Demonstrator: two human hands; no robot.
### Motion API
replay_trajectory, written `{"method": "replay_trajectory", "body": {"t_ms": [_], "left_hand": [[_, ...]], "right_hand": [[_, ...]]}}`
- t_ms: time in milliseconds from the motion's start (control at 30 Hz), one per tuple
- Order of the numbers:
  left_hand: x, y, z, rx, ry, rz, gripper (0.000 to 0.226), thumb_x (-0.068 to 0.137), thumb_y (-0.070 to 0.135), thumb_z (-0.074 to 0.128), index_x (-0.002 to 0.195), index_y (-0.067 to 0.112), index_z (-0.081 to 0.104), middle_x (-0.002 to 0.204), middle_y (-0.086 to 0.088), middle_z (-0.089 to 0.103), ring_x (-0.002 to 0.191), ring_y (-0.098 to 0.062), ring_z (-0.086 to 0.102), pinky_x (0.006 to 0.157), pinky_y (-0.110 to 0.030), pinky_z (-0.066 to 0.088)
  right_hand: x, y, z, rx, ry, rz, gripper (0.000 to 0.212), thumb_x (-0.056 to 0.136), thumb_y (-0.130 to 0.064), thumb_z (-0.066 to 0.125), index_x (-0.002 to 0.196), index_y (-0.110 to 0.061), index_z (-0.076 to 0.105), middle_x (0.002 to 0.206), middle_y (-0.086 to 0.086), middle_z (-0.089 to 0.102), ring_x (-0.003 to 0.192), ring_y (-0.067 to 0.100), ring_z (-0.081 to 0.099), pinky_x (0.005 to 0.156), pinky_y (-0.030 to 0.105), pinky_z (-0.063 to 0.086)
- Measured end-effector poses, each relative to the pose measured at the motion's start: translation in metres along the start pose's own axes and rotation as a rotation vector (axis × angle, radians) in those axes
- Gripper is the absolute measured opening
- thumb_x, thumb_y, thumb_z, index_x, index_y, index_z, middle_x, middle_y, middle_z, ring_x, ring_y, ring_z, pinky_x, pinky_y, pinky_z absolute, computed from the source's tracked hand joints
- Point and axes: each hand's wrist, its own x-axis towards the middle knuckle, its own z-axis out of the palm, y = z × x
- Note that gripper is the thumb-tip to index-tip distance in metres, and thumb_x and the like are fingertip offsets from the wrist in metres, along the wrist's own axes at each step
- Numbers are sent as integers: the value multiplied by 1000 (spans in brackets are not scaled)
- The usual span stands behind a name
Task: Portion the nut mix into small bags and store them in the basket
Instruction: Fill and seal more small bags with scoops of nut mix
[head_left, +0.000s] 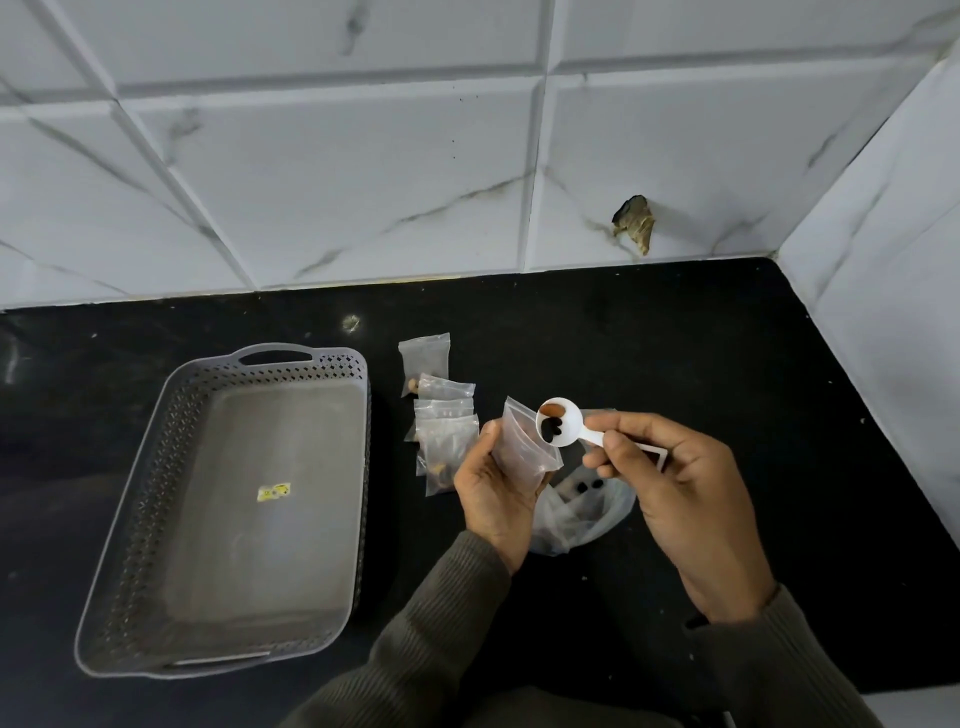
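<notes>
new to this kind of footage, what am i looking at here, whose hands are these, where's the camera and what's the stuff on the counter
There is no machine here. A person works with bare hands, and the single picture comes from a camera worn on their head, looking down. The left hand grips a small bag. The right hand pinches a white scoop carrying a few nuts at the bag's top. On the black counter sit a grey basket with no bags in it yet, some filled bags beside it, and a big bag of nut mix under the hands.
</notes>
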Motion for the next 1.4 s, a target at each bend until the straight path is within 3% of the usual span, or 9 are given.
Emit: {"method": "replay_trajectory", "body": {"t_ms": [200,367,500,600,733,833,1033,1133,1400], "left_hand": [[2,-2,-3,76,-24,55,46,74,39,74,111,13,68,127,-16,64,119,-32,58,99,-47,48],[3,-3,-4,138,-62,85,45,75,39,74,110,11,64,122,-15,64,116,-30,60,110,-51,40],[0,-2,0,183,-85,107,37,70,42,74,93,15,65,108,-12,62,107,-28,57,99,-47,45],[0,-2,1,192,-80,100,41,69,42,76,97,15,64,115,-15,62,110,-29,57,105,-49,43],[-2,0,6,157,-77,88,40,71,40,74,99,14,63,116,-15,63,109,-28,60,96,-43,47],[-6,1,10,136,-78,78,31,80,35,65,100,12,63,116,-15,65,107,-27,63,92,-41,51],[-11,4,16,79,-33,2,46,83,34,63,119,6,65,126,-17,66,111,-28,64,79,-37,58],[-11,3,18,60,11,-31,61,83,37,65,133,3,59,133,-18,64,121,-31,61,78,-36,58],[-16,4,24,46,-7,-49,60,84,37,63,133,3,60,126,-18,67,108,-27,66,71,-35,59]], "right_hand": [[-2,4,8,-253,76,-224,18,89,-6,61,103,-14,71,86,-7,71,78,0,68,69,12,53],[-2,21,12,-511,38,-352,24,83,0,67,107,-5,69,103,3,69,91,8,66,86,24,53],[-2,29,18,-639,90,-468,25,80,8,68,101,-5,70,98,4,69,91,0,60,93,6,41],[-2,31,19,-680,108,-525,20,83,-1,59,98,-1,71,93,9,71,83,14,68,92,15,42],[-4,30,16,-600,48,-533,44,69,26,59,104,3,71,101,10,72,95,16,64,89,16,44],[-3,34,20,-644,125,-616,24,70,-2,60,92,5,69,80,17,72,80,14,66,76,24,55],[-8,26,11,-532,42,-601,56,69,27,56,115,-3,68,116,7,69,109,18,62,95,27,48],[-7,32,13,-507,46,-631,56,71,24,54,117,-5,67,118,6,68,110,20,62,94,30,48],[-10,35,9,-512,60,-688,49,77,17,48,117,-3,66,119,4,67,114,15,61,97,26,46]]}}
